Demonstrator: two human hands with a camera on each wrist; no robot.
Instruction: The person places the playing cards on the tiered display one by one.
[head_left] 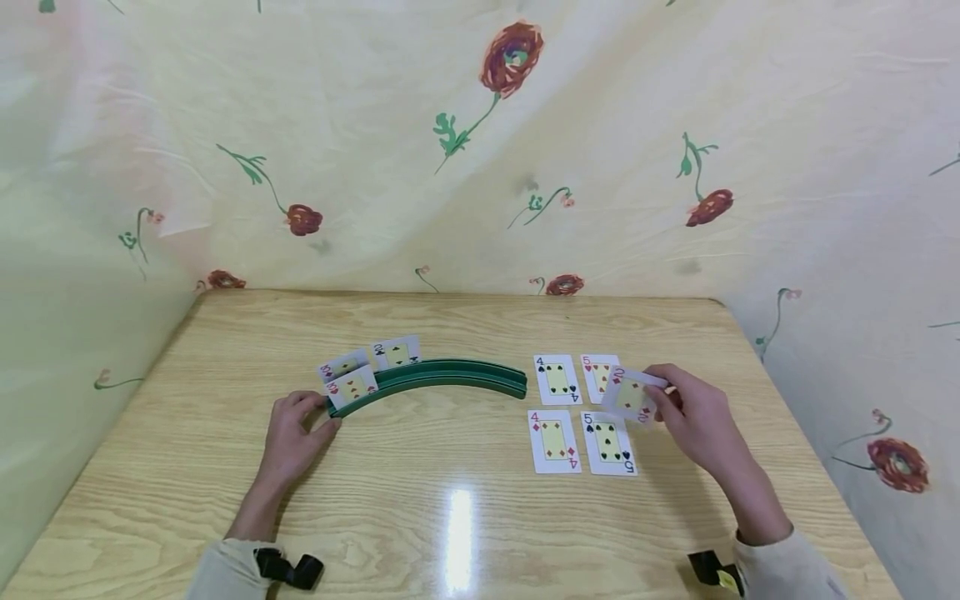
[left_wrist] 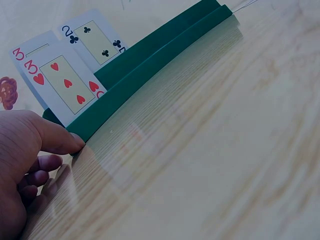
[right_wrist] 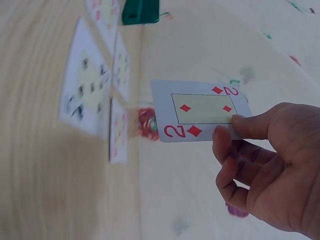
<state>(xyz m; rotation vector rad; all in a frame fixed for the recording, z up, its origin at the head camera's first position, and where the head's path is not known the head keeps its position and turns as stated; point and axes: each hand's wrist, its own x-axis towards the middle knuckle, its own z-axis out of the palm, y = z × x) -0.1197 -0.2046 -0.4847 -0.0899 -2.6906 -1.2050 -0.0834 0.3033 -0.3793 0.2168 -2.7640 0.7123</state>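
Observation:
My right hand [head_left: 693, 412] pinches the two of diamonds [right_wrist: 200, 110] between thumb and fingers. In the head view this card overlaps the five of hearts [head_left: 596, 375]. At the left, my left hand [head_left: 296, 437] grips the end of a curved green card holder [head_left: 450, 371], thumb at its front edge. Three cards stand in the holder's left part: the three of hearts [left_wrist: 67, 82] in the front groove, and another red three [left_wrist: 35, 45] and the two of clubs [left_wrist: 92, 37] behind it. The three of hearts partly hides the other three.
Face up on the wooden table [head_left: 420, 517], right of the holder, lie the four of spades [head_left: 557, 379], four of diamonds [head_left: 553, 442] and five of spades [head_left: 609, 443], beside the five of hearts. A flowered cloth [head_left: 375, 150] hangs behind the table.

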